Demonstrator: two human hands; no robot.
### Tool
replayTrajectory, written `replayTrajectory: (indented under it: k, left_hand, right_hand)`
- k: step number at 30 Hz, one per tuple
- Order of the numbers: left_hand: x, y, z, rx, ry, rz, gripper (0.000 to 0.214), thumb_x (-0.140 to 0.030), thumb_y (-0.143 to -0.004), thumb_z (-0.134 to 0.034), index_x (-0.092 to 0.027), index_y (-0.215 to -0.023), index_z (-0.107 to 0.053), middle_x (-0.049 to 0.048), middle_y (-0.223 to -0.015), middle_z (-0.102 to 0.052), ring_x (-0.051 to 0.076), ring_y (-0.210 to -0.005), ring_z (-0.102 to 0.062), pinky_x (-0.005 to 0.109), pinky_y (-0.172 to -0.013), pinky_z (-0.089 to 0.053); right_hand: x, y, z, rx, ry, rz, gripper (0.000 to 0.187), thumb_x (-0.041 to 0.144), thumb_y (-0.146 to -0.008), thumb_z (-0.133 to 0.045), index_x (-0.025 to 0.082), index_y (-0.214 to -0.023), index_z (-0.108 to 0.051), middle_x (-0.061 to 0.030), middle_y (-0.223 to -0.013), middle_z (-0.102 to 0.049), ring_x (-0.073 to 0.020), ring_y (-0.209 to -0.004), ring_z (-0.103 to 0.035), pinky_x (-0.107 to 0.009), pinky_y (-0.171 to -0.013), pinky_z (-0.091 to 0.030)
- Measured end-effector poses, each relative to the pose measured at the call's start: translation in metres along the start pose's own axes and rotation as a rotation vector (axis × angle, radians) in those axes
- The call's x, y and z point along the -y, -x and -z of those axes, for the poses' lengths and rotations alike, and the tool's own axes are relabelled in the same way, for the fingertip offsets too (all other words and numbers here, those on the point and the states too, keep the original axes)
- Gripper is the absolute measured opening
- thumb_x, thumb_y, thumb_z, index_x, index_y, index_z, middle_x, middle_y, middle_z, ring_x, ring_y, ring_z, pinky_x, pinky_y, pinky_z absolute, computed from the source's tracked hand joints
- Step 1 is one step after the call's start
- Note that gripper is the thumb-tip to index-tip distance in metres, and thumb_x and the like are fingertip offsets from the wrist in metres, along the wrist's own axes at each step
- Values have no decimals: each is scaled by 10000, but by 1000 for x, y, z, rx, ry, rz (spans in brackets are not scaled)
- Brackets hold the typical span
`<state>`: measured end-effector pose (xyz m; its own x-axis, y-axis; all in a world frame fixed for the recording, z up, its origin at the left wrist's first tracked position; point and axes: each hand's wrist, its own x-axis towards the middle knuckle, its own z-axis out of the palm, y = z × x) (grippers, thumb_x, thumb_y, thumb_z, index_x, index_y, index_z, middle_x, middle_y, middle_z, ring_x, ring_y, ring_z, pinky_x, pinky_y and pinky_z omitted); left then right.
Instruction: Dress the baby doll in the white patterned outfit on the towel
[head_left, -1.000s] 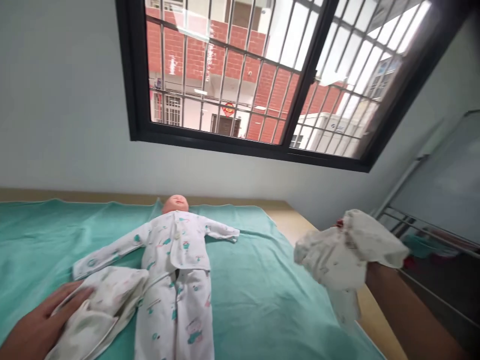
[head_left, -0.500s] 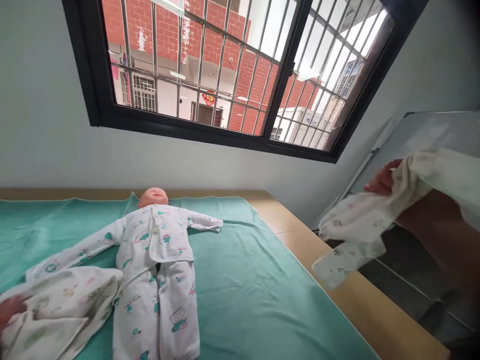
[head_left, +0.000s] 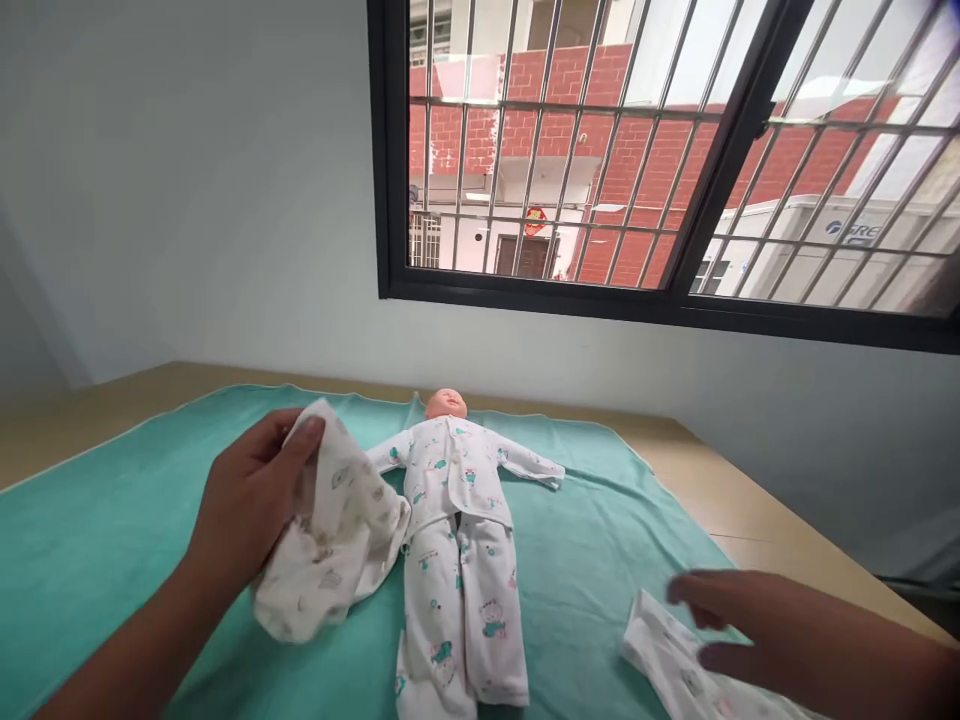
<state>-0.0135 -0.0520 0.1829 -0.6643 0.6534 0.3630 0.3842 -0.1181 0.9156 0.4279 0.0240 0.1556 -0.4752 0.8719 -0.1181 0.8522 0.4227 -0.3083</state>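
My left hand (head_left: pixel 259 485) is closed on a crumpled cream-white printed baby garment (head_left: pixel 337 535), thumb on top, holding it up left of the doll. Whether it is a top or trousers I cannot tell. The baby doll (head_left: pixel 448 403) lies face up in a white printed jacket (head_left: pixel 435 470) and matching trousers (head_left: pixel 491 600), its sleeves spread to the sides. At lower right my right hand (head_left: pixel 739 615) hovers with thumb and fingers apart, slightly blurred, over another white printed baby garment (head_left: pixel 660 650). That garment is partly hidden by the hand and the frame's edge.
A green cloth (head_left: pixel 592 570) covers most of the wooden table (head_left: pixel 720 470), whose bare edge shows at the back and right. Behind it stand a pale wall (head_left: pixel 225 250) and a black-framed barred window (head_left: pixel 540 305).
The view has swung left. My right hand has come back over the table and let go of its garment, which now lies at lower right. My left hand has raised the other garment.
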Motion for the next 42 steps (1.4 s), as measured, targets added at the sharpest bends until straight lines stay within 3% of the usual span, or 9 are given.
replayTrajectory:
  k: [6, 8, 10, 14, 22, 28, 32, 38, 42]
  left_hand:
    - [-98, 6, -7, 65, 95, -307, 258, -516, -833, -633, -271, -874, -703, -63, -585, -604, 72, -476, -502, 131, -380, -365]
    - [-120, 10, -11, 67, 229, -376, 224, -482, -854, -625, -266, -861, -679, -63, -593, -585, 73, -467, -503, 140, -375, -388]
    - [-134, 11, -13, 84, 301, -438, 200, -454, -868, -618, -258, -856, -658, -60, -615, -588, 79, -483, -527, 149, -386, -414]
    - [-139, 5, -3, -14, 113, -569, 162, -389, -881, -623, -240, -835, -669, -63, -628, -585, 64, -533, -498, 136, -422, -362]
    - [-136, -16, 17, -244, -162, -759, 167, -380, -884, -628, -232, -865, -704, -81, -604, -524, 54, -570, -425, 172, -522, -313]
    - [-137, -65, -4, -101, 225, -673, 133, -326, -874, -648, -197, -885, -677, -62, -687, -608, 66, -611, -507, 185, -531, -378]
    - [-124, -63, -6, 138, 567, -551, 63, -249, -873, -652, -187, -871, -660, -41, -739, -608, 81, -672, -552, 206, -591, -468]
    - [-124, -11, 11, 195, 684, -486, 116, -195, -929, -560, -207, -853, -647, -42, -736, -597, 63, -626, -565, 170, -550, -474]
    - [-133, 13, -16, 263, 701, -303, 89, -223, -901, -594, -227, -813, -602, -60, -684, -583, 60, -532, -551, 161, -478, -474]
  right_hand:
    - [146, -30, -8, 190, -566, 318, 581, 434, -751, -737, 344, -1296, -556, -39, -1300, -600, -259, -1171, -556, -415, -1021, -441]
    - [177, -40, -28, 161, -797, 415, 799, 328, -646, -832, 350, -1364, -483, -31, -1374, -546, -263, -1255, -492, -411, -1066, -401]
    - [192, -54, -45, 172, -1089, 550, 713, 268, -639, -832, 318, -1295, -557, -25, -1269, -621, -245, -1163, -563, -387, -1014, -443]
    - [182, -81, -43, 59, -1481, 478, 281, 270, -729, -745, 227, -1005, -718, -22, -939, -719, -186, -796, -649, -303, -715, -521]
    - [150, -88, 47, -309, -1569, 416, 152, 260, -762, -583, 224, -893, -650, 25, -768, -635, -136, -617, -535, -239, -525, -442]
    - [149, -120, 115, -597, -1281, 638, 181, 328, -738, -713, 228, -823, -587, 51, -705, -569, -115, -594, -517, -232, -535, -427]
    - [140, -127, 129, -844, -1076, 754, 219, 316, -716, -748, 244, -840, -582, 42, -779, -576, -114, -655, -530, -228, -568, -421]
    - [132, -91, 85, -679, -1039, 657, 271, 250, -700, -772, 292, -918, -615, 19, -871, -602, -146, -735, -574, -240, -584, -466]
    - [144, -73, 39, -254, -941, 626, 509, 271, -595, -839, 311, -1069, -658, -24, -1029, -657, -202, -886, -624, -303, -711, -530]
